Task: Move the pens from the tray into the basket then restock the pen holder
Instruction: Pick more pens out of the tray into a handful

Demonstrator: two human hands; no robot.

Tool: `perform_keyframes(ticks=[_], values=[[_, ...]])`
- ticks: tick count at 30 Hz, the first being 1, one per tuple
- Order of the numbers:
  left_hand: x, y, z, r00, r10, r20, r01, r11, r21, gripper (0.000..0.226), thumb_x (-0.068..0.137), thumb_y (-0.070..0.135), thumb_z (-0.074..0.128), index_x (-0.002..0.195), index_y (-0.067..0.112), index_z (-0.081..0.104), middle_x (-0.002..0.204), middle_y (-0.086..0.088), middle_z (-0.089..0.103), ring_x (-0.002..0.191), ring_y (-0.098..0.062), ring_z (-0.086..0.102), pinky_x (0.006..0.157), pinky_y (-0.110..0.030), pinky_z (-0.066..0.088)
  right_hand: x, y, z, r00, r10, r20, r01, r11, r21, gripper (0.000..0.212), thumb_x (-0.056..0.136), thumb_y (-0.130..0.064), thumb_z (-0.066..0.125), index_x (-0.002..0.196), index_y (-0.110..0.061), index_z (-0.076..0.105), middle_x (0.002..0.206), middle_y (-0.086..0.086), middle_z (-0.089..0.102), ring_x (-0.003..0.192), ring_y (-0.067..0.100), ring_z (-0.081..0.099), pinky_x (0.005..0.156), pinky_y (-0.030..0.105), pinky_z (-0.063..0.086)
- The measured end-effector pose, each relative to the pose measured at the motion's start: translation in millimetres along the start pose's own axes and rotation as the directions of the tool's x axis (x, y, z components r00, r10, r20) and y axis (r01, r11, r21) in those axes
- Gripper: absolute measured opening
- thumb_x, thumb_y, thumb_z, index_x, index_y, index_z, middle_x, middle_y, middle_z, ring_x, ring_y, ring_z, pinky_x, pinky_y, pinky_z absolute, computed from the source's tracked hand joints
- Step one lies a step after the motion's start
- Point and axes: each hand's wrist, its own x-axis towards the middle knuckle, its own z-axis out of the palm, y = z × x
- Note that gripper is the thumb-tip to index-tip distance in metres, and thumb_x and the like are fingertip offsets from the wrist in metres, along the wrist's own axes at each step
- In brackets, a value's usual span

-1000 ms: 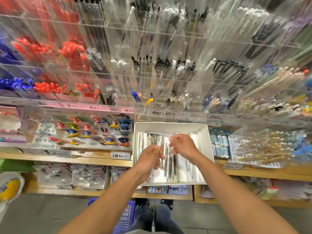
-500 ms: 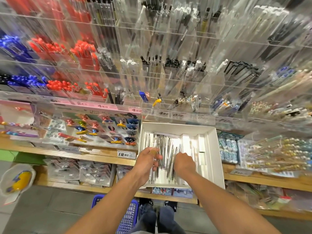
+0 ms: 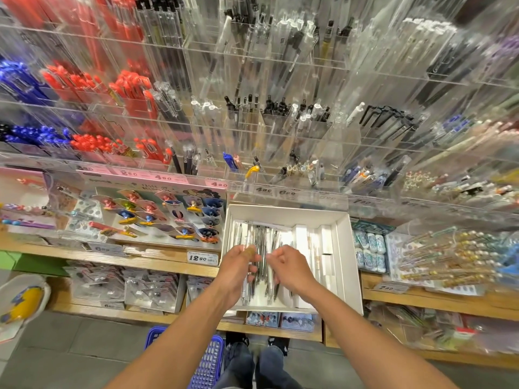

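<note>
A white cardboard tray (image 3: 345,248) rests on the wooden shelf, holding several silver pens (image 3: 262,240) and white inner boxes. My left hand (image 3: 237,272) is over the tray's left part, closed around a bunch of pens that stick out below the fist. My right hand (image 3: 289,266) hovers just to the right, fingers curled over the loose pens; I cannot tell if it grips any. A blue plastic basket (image 3: 209,360) stands on the floor below, partly hidden by my left arm. Clear acrylic pen holders (image 3: 269,122) cover the wall above.
A carded pen display (image 3: 157,217) sits left of the tray and boxed erasers (image 3: 368,251) and glittery pens (image 3: 449,259) to its right. Lower shelves hold packaged goods (image 3: 123,290). My shoes (image 3: 255,343) stand on the grey floor beside the basket.
My right hand dropped into the tray and then rose slightly toward my left hand. My left hand stays shut on its bunch of pens. The view tilted upward.
</note>
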Motion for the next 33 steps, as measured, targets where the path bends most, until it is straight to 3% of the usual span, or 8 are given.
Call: perform_keyframes(ticks=[5, 8, 10, 13, 21, 25, 29, 33], values=[[-2, -2, 3, 0.992, 0.000, 0.123, 0.009, 0.997, -0.075, 0.025, 0.096, 0.034, 0.062, 0.085, 0.015, 0.051, 0.065, 0.002, 0.060, 0.072, -0.018, 0.057, 0.076, -0.039, 0.048, -16, -2, 3, 0.987, -0.085, 0.135, 0.066, 0.988, 0.140, 0.024, 0.090, -0.038, 0.066, 0.090, -0.015, 0.058, 0.064, 0.005, 0.070, 0.053, 0.015, 0.064, 0.051, 0.023, 0.048], [-2, -4, -1, 0.995, -0.021, 0.102, 0.031, 0.995, -0.098, 0.016, 0.100, 0.026, 0.057, 0.093, 0.010, 0.058, 0.070, -0.001, 0.062, 0.064, -0.016, 0.059, 0.057, -0.030, 0.050, -6, 7, -5, 0.986, -0.061, 0.157, 0.032, 0.982, 0.185, 0.020, 0.092, -0.033, 0.064, 0.090, -0.013, 0.063, 0.074, 0.008, 0.072, 0.058, 0.018, 0.067, 0.055, 0.030, 0.055], [-2, -5, -7, 0.994, -0.034, 0.100, 0.052, 0.983, -0.177, 0.019, 0.102, 0.024, 0.052, 0.106, 0.007, 0.060, 0.073, -0.003, 0.062, 0.058, -0.014, 0.056, 0.050, -0.027, 0.048, 8, 15, -10, 0.999, 0.030, 0.032, -0.032, 0.996, 0.077, 0.013, 0.096, -0.027, 0.058, 0.099, -0.015, 0.062, 0.087, 0.007, 0.072, 0.064, 0.015, 0.069, 0.063, 0.032, 0.058], [-1, -4, -14, 0.989, -0.022, 0.144, 0.063, 0.955, -0.289, 0.022, 0.101, 0.029, 0.052, 0.110, 0.011, 0.059, 0.076, -0.003, 0.064, 0.058, -0.012, 0.055, 0.052, -0.027, 0.048, 30, 28, -11, 0.987, 0.111, -0.113, -0.138, 0.954, -0.268, 0.029, 0.098, -0.022, 0.051, 0.125, -0.011, 0.051, 0.109, 0.010, 0.065, 0.087, 0.022, 0.066, 0.071, 0.029, 0.050], [-7, -3, -14, 0.993, -0.021, 0.114, 0.046, 0.973, -0.227, 0.030, 0.097, 0.034, 0.059, 0.119, 0.014, 0.059, 0.075, 0.001, 0.065, 0.054, -0.008, 0.052, 0.048, -0.024, 0.043, 50, 35, 10, 0.983, 0.117, -0.144, -0.173, 0.858, -0.484, 0.020, 0.092, -0.014, 0.050, 0.110, -0.012, 0.043, 0.082, 0.003, 0.055, 0.068, 0.018, 0.054, 0.046, 0.026, 0.033], [-10, -3, -13, 0.996, -0.015, 0.086, 0.034, 0.975, -0.220, 0.027, 0.093, 0.032, 0.066, 0.110, 0.012, 0.061, 0.074, 0.002, 0.060, 0.055, -0.008, 0.049, 0.049, -0.023, 0.041, 52, 38, 6, 0.987, 0.055, -0.149, -0.110, 0.912, -0.394, 0.012, 0.092, -0.014, 0.051, 0.099, -0.014, 0.041, 0.075, 0.003, 0.055, 0.058, 0.016, 0.051, 0.047, 0.027, 0.036], [-11, -2, -12, 0.996, -0.008, 0.084, 0.022, 0.986, -0.165, 0.027, 0.089, 0.028, 0.070, 0.107, 0.011, 0.059, 0.076, 0.002, 0.053, 0.054, -0.007, 0.045, 0.051, -0.022, 0.042, 49, 32, 1, 0.987, 0.101, -0.128, -0.124, 0.975, -0.184, 0.014, 0.091, -0.013, 0.053, 0.102, -0.013, 0.043, 0.089, 0.008, 0.060, 0.068, 0.019, 0.056, 0.052, 0.027, 0.041], [-12, -1, -9, 0.999, 0.000, 0.053, 0.007, 0.993, -0.118, 0.037, 0.087, 0.023, 0.074, 0.116, 0.008, 0.055, 0.086, 0.000, 0.057, 0.054, -0.007, 0.042, 0.049, -0.022, 0.040, 34, 15, -10, 0.990, -0.043, -0.132, 0.047, 0.999, 0.024, 0.013, 0.091, -0.021, 0.063, 0.098, -0.018, 0.052, 0.090, -0.002, 0.060, 0.078, 0.014, 0.060, 0.061, 0.021, 0.044]])
